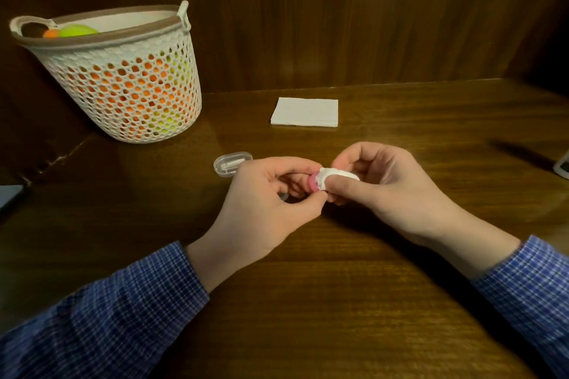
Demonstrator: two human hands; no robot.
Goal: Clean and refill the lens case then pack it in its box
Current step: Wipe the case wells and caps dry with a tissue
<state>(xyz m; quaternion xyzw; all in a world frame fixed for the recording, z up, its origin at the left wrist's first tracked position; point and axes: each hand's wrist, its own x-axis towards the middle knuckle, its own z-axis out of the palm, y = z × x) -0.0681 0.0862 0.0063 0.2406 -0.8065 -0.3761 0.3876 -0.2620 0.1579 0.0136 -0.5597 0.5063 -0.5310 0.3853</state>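
My left hand (264,203) pinches a small pink lens case part (312,183) between thumb and fingers above the wooden table (308,301). My right hand (388,188) presses a wad of white tissue (335,177) against the pink part, wrapped over a fingertip. Most of the pink piece is hidden by my fingers and the tissue. A clear plastic box (232,162) with a white item inside lies on the table just beyond my left hand. A bit of clear plastic (283,195) shows under my left fingers.
A folded white tissue (304,112) lies further back at the centre. A white mesh basket (123,71) with orange and green items stands at the back left. A white object (562,167) peeks in at the right edge. A wooden wall rises behind.
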